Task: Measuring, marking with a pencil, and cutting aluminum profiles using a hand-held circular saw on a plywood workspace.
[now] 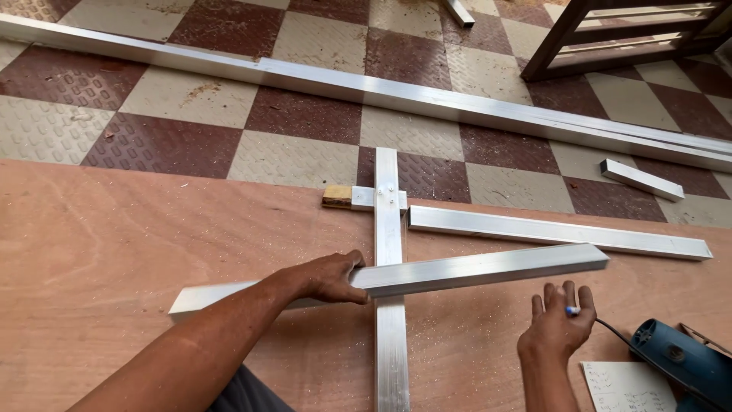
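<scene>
Head view, looking down on a plywood sheet (114, 244) laid over a checkered tile floor (305, 114). Left hand (332, 278) is clamped over a square aluminium tube (473, 271), which lies crosswise on top of a flat aluminium guide strip (389, 252) running away from me; thumb and fingers wrap the tube's upper edge just left of the crossing. Right hand (557, 324) is spread, palm up, not touching the tube, with a blue pen (572, 310) tucked between its fingers. I read the hand as loose around the pen, not gripping any stock.

Second tube (557, 233) lies just beyond the held one, its near end close to the strip. Small wooden block (337, 197) sits at the end of a short cross piece (374, 198) fixed to the strip. Blue power tool (682, 362) and a sheet of paper with notes (625, 385) lie at lower right. Long rail (381, 88) and a short offcut (640, 179) rest on the tiles.

My judgement: the step in hand is positioning the tube against the strip for marking. Next move calls for squaring it and holding it firm while the pen comes to the metal.
</scene>
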